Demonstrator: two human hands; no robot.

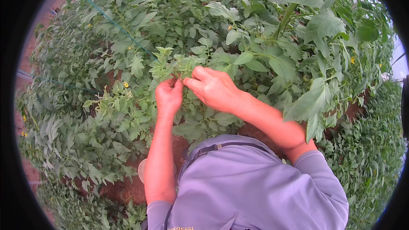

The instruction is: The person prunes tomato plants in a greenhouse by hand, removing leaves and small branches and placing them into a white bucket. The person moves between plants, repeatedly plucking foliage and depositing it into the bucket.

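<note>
My left hand [169, 97] is pinched at the base of a pale green tomato shoot tip [164, 60], thumb and index finger together. My right hand [215, 88] comes in from the right, its fingers curled and its thumb and index fingertips meeting those of the left. Whatever lies between the right fingertips is too small or hidden to make out. Blue twine [111, 21] runs taut from the upper left down to this shoot, where its end disappears among the leaves just above my hands.
Dense tomato plants [179, 16] surround me, some with yellow flowers. A thick stem [286, 19] rises at upper right, and a broad leaf [311, 102] hangs over my right forearm. Second twine [64, 84] reaches a flowering shoot [116, 100] at left. Reddish soil [124, 190] shows below.
</note>
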